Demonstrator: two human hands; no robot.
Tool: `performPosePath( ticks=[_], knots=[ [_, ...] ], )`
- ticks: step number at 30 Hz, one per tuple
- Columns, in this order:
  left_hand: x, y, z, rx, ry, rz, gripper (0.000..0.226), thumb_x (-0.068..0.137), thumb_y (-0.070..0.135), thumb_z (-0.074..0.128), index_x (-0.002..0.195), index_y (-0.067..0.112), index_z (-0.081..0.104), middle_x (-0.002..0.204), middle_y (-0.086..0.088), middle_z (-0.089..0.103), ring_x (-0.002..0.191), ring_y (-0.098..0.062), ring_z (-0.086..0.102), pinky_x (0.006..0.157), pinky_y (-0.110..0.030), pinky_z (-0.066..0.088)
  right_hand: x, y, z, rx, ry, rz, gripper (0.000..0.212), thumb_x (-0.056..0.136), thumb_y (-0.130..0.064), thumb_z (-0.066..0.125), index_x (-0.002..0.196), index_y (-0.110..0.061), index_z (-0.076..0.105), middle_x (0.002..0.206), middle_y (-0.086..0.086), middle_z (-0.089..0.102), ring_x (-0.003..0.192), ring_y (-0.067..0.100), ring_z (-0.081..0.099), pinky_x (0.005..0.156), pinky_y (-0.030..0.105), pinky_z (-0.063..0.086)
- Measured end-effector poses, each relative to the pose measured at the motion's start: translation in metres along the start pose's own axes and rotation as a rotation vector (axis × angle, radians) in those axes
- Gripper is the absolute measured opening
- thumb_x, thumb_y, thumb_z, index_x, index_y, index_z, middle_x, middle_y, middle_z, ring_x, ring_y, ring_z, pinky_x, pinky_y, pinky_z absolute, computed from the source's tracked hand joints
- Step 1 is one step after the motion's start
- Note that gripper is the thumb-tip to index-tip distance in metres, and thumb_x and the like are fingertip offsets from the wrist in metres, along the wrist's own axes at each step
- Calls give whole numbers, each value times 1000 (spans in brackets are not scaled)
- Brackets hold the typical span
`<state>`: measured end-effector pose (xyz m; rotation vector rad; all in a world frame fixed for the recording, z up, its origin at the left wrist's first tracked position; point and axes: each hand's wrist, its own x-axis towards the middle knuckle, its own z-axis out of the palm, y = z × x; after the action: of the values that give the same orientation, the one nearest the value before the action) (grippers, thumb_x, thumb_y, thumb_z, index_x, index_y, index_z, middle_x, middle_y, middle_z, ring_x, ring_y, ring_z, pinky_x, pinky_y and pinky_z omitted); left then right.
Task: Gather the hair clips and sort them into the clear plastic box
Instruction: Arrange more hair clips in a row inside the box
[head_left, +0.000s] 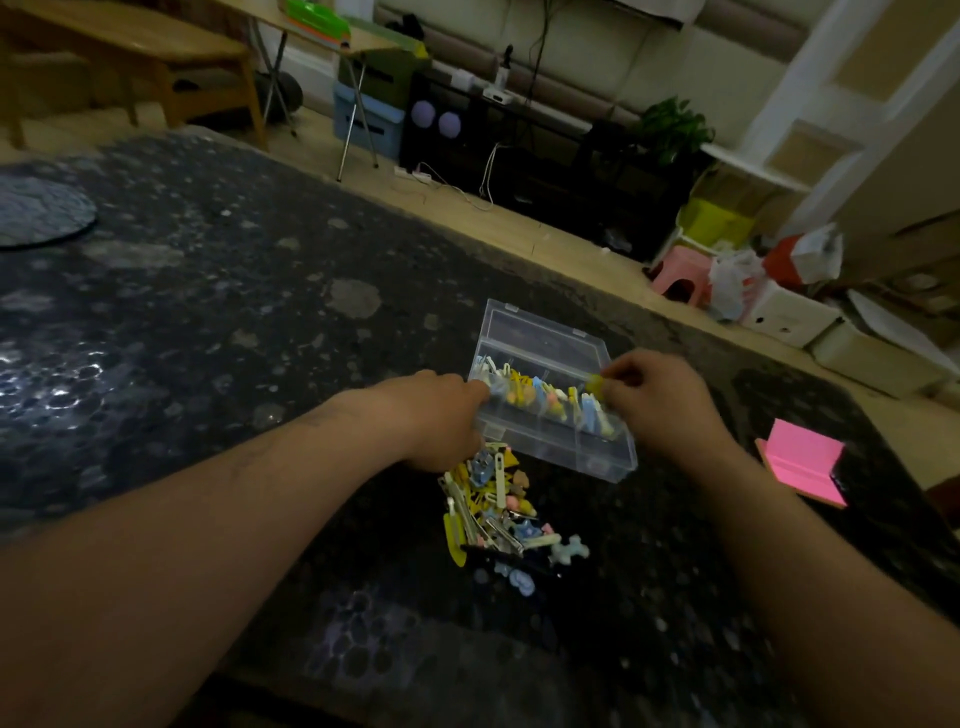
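A clear plastic box (602, 457) with its lid (540, 327) tipped back lies on the dark speckled table (208, 291). Several pastel clips stand in a row inside it. A loose pile of hair clips (498, 514), yellow, blue, pink and white, lies just in front of the box. My left hand (441, 421) grips the box's left end, its fingers curled at the wall. My right hand (660, 400) is at the box's right side and pinches a yellow hair clip (595, 385) over the right compartment.
A pink pad on a small wooden stand (802, 467) sits on the table to the right, near the edge. A round dark mat (41, 208) lies at the far left. Beyond the table are the floor, stools, boxes and cables.
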<state>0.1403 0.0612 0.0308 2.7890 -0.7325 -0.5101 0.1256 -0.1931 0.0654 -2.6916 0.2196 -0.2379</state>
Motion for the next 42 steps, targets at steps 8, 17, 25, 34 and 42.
performPosePath(
  ticks=[8, 17, 25, 34, 42],
  knots=[
    [3, -2, 1, 1, 1, -2, 61, 104, 48, 48, 158, 30, 27, 155, -5, 43, 140, -31, 41, 111, -50, 42, 54, 4, 24, -188, -214, 71, 8, 98, -14, 72, 96, -18, 79, 103, 2, 76, 91, 16, 70, 88, 41, 62],
    [2, -1, 1, 5, 2, -4, 62, 103, 49, 50, 158, 30, 29, 156, -5, 43, 140, -31, 42, 112, -52, 41, 37, 12, 28, -146, -136, 49, 19, 103, -17, 65, 109, -17, 83, 104, 1, 78, 80, 12, 64, 77, 35, 55],
    [-2, 3, 1, 37, -3, -16, 59, 103, 49, 50, 156, 30, 31, 153, -6, 45, 137, -32, 44, 111, -52, 42, -43, 10, 17, 54, 37, -93, 16, 104, -22, 63, 109, -27, 77, 95, -14, 71, 77, 2, 65, 67, 22, 51],
    [-6, 5, 6, 88, 12, -18, 64, 104, 49, 47, 159, 27, 26, 152, -9, 44, 136, -33, 44, 109, -49, 43, -79, -16, 43, -175, -294, -256, 19, 103, -31, 63, 116, -28, 77, 110, -6, 77, 94, 14, 71, 85, 42, 61],
    [-4, 4, 5, 104, 7, -9, 61, 105, 48, 48, 158, 26, 29, 150, -7, 43, 136, -32, 43, 110, -49, 43, -73, -16, 52, -190, -307, -266, 9, 100, -32, 65, 108, -27, 68, 104, -5, 69, 94, 18, 66, 83, 46, 60]
  ],
)
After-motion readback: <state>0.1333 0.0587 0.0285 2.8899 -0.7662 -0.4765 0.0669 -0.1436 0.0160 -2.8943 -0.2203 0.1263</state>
